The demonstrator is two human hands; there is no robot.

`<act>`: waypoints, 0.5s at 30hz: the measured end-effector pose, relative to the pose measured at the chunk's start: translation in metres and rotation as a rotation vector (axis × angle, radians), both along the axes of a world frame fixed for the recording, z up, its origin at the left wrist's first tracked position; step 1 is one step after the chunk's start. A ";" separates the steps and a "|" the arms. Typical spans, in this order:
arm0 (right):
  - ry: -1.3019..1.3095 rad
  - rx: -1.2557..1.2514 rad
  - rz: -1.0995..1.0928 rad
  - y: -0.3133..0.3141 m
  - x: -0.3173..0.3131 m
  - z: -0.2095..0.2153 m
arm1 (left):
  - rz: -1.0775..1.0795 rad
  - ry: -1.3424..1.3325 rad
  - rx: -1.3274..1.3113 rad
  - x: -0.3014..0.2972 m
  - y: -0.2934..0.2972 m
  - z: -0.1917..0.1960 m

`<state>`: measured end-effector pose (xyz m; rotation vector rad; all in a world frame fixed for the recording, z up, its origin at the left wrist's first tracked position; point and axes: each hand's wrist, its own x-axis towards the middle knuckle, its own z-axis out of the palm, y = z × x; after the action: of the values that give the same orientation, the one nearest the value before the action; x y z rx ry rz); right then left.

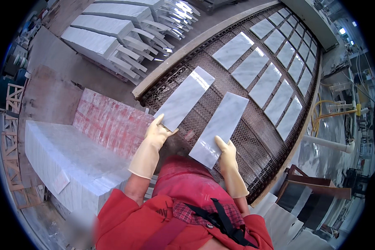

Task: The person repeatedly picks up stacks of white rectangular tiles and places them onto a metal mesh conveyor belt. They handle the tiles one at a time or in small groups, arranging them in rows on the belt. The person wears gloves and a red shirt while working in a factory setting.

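Note:
Cream rubber gloves cover both my hands. My left hand (156, 134) is closed on the near end of a polished grey-white marble tile (185, 98), with the thumb at its near edge. This tile slants away over the near left corner of a mesh conveyor (254, 146). Another long marble tile (221, 127) is in my right hand (228, 155), which grips its right edge near the close end, thumb on top and fingers hidden underneath. The two tiles are apart, side by side. Whether either touches the mesh, I cannot tell.
Rows of shiny marble tiles (254, 68) lie farther along the conveyor, inside its raised frame (166, 68). To my left stands a long stack of tiles (75, 154) beside a red-smeared board (108, 121). Several stone stacks with protruding strips (96, 39) sit beyond. Yellow hoses (321, 112) hang at right.

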<state>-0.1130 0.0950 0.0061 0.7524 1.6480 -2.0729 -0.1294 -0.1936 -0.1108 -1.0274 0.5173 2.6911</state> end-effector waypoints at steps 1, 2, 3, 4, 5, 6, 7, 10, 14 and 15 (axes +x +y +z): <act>0.001 -0.007 0.000 -0.007 -0.004 -0.003 | 0.007 0.007 0.000 0.000 -0.001 -0.001; 0.002 -0.014 -0.001 -0.014 -0.009 -0.007 | 0.014 0.013 0.000 -0.001 -0.002 -0.001; 0.001 -0.022 -0.004 -0.022 -0.014 -0.008 | 0.014 -0.007 -0.016 -0.003 0.000 0.009; -0.029 -0.014 0.000 -0.029 -0.019 -0.005 | 0.013 -0.029 -0.031 -0.005 0.002 0.018; -0.007 -0.032 0.002 -0.034 -0.022 -0.011 | 0.009 -0.050 -0.047 -0.006 0.002 0.026; 0.016 -0.045 0.001 -0.037 -0.025 -0.022 | 0.012 -0.035 -0.054 -0.005 0.002 0.025; 0.040 -0.058 -0.001 -0.039 -0.027 -0.033 | 0.015 -0.021 -0.061 -0.005 0.002 0.024; 0.054 -0.080 -0.016 -0.049 -0.031 -0.047 | 0.050 -0.028 -0.088 -0.007 0.001 0.018; 0.005 -0.153 0.017 -0.053 -0.035 -0.064 | 0.063 -0.083 -0.144 -0.007 0.006 0.036; -0.008 -0.169 0.026 -0.053 -0.035 -0.068 | 0.058 -0.088 -0.147 -0.007 0.004 0.036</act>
<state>-0.1481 0.0419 -0.0615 0.6782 1.4477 -2.1550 -0.1362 -0.1897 -0.0749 -1.2111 0.6867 2.6755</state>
